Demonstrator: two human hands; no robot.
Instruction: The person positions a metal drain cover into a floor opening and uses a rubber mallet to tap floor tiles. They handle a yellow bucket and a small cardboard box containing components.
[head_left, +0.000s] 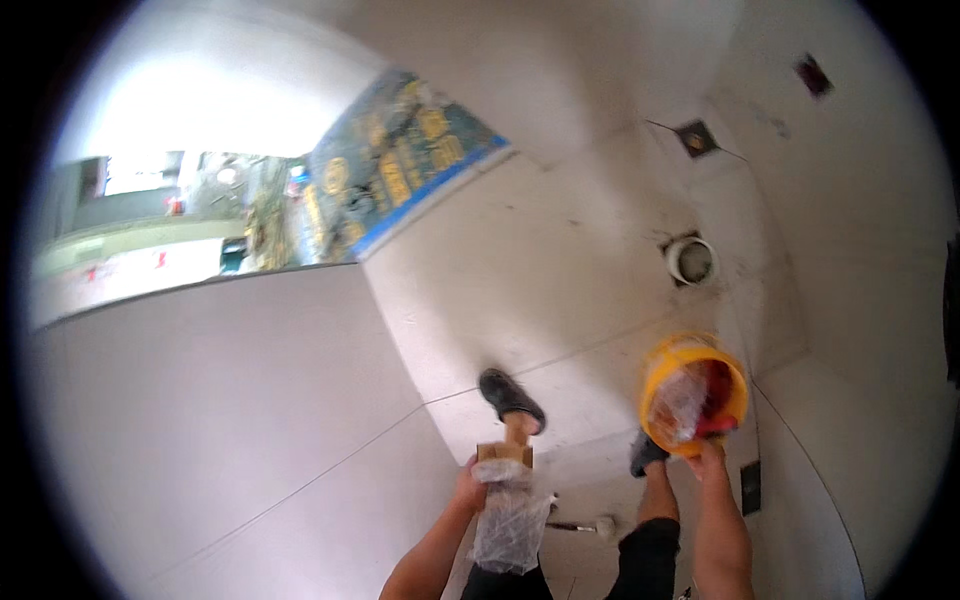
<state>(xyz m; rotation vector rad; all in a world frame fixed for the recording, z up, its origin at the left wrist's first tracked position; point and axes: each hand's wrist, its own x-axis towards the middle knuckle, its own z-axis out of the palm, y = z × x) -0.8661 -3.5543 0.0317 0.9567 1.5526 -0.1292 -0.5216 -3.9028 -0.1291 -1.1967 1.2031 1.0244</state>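
My left hand (468, 488) is closed on the side of a brown cardboard piece (505, 454) partly covered by a clear plastic bag (508, 525). The bag hangs down over my left leg. My right hand (708, 458) grips the near rim of a yellow bucket (655, 395), its fingers partly hidden behind the rim. Inside the bucket lie crumpled clear plastic (682, 400) and something red (718, 388), slightly blurred. The bucket is at my right foot.
A white pipe end (692, 260) stands in the pale tiled floor beyond the bucket. Farther off is a dark square opening (697, 138). A mallet (603, 527) lies between my feet. A smooth pale wall (230, 400) rises at left, near a blue-edged printed sheet (400, 160).
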